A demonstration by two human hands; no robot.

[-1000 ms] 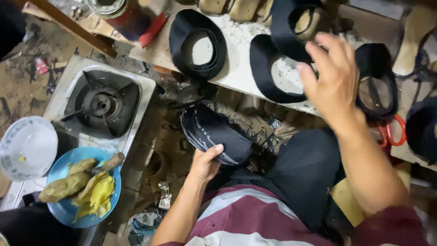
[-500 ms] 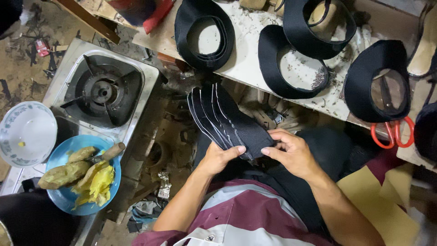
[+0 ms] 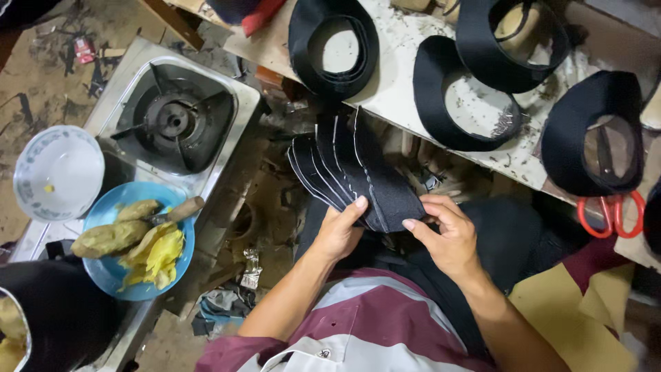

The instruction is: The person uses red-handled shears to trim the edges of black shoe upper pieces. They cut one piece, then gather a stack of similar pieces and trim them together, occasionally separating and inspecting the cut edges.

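The left hand [image 3: 339, 233] pinched the fanned black fabric strips [image 3: 358, 176], which ran up and away from its grip; the right hand [image 3: 444, 231] pinched their near end alongside.

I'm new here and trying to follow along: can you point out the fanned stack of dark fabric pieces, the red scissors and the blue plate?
Fabric pieces [image 3: 358, 172], head view: middle of the fanned stack.
Red scissors [image 3: 623, 210], head view: on a handle loop.
Blue plate [image 3: 110, 272], head view: bare lower rim.
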